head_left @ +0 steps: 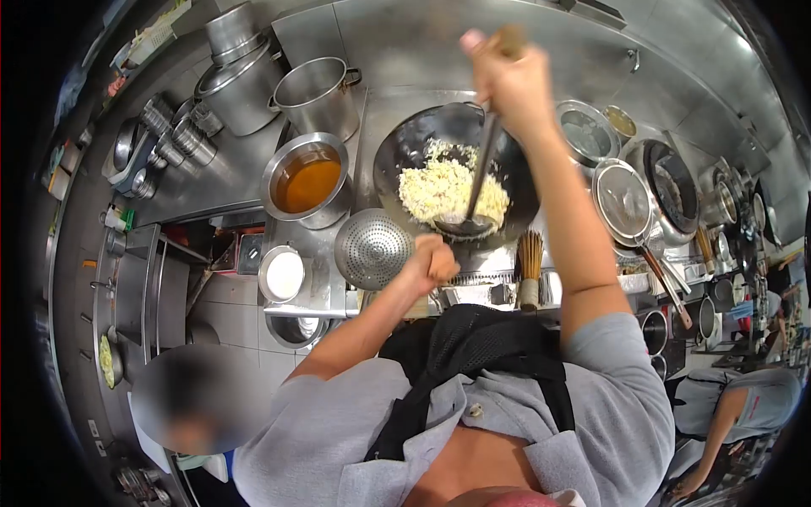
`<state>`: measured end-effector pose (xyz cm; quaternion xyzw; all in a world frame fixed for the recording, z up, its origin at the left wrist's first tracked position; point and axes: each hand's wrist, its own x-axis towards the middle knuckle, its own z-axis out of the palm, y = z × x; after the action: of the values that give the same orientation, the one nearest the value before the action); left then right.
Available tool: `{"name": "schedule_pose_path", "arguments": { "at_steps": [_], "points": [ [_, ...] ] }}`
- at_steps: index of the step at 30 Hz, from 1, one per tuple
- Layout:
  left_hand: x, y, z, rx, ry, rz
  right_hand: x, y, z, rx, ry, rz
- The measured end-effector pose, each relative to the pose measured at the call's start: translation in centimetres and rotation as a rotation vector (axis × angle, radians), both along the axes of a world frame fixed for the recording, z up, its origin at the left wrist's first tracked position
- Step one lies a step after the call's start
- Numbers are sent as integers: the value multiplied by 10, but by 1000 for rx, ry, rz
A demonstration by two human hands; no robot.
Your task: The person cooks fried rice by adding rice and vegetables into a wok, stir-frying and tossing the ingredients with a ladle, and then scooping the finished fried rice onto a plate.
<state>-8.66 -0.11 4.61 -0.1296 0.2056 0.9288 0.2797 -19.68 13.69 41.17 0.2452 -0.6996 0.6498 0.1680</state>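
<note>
A black wok (390, 160) sits on the stove with pale yellow fried rice (431, 190) in it. Closed at the wok's near left rim is my left hand (433, 260); the fist hides the part of the wok that it grips. My right hand (511, 84), raised above the far side and slightly blurred, is wrapped round the wooden end of a long ladle (483, 165). The ladle's bowl rests low in the rice, near the front of the wok. Just left of my left hand lies a round perforated strainer (374, 250).
Left of the wok are a pot of orange-brown liquid (308, 182), a tall steel pot (317, 97) and a container of white contents (282, 275). A bamboo brush (530, 270) and mesh strainer (623, 198) are to the right. People stand at lower left (198, 406) and lower right (735, 401).
</note>
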Motion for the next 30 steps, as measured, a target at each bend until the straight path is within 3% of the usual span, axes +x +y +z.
{"name": "schedule_pose_path", "arguments": {
  "at_steps": [1,2,4,5,6,7,8,10,12,14,15,16,17,19,22,23,25,26,27,28,30],
  "points": [
    [-18,-3,-14,105,119,-41,-19,-10,-35,-154,-39,37],
    [-22,-2,-6,31,178,-36,-53,-5,-74,-58,137,-91],
    [18,8,-16,-162,31,115,-68,17,-76,-113,148,-74],
    [48,7,-18,-269,-46,103,-60,28,-53,-185,75,-17],
    [66,-4,-48,-223,-13,5,-45,36,-17,-258,4,47],
    [75,-8,-91,-332,27,44,-32,40,13,-261,-34,56],
    [75,-15,-95,-454,137,-5,-20,41,35,-262,-42,99],
    [60,4,7,-321,-172,137,2,32,48,-259,-71,143],
    [14,11,40,-121,-20,127,-6,15,1,-177,-7,60],
    [-13,6,26,-200,-83,140,-29,5,-62,-296,-43,58],
    [-4,2,-4,-112,-39,71,-39,17,-68,-308,-15,54],
    [13,0,-35,-24,14,3,-50,33,-66,-320,21,52],
    [43,7,-34,-156,-92,135,-61,52,-55,-332,32,109],
    [73,-18,-88,-223,-22,-77,-40,69,-2,-351,-23,128],
    [58,-6,-36,-140,-57,102,1,67,48,-311,-8,231],
    [40,1,-9,-209,-4,132,2,56,37,-315,-22,243],
    [-25,2,-33,103,79,18,-2,32,-8,-171,-60,-51],
    [-32,5,-4,-34,89,83,-33,28,-62,-240,-78,71],
    [-26,-1,-22,19,85,31,-46,34,-86,-245,20,39],
    [-18,-6,-39,78,90,-13,-57,44,-93,-243,127,15],
    [41,-8,-33,-200,-84,84,-63,72,-63,-351,119,97]
  ]
}}
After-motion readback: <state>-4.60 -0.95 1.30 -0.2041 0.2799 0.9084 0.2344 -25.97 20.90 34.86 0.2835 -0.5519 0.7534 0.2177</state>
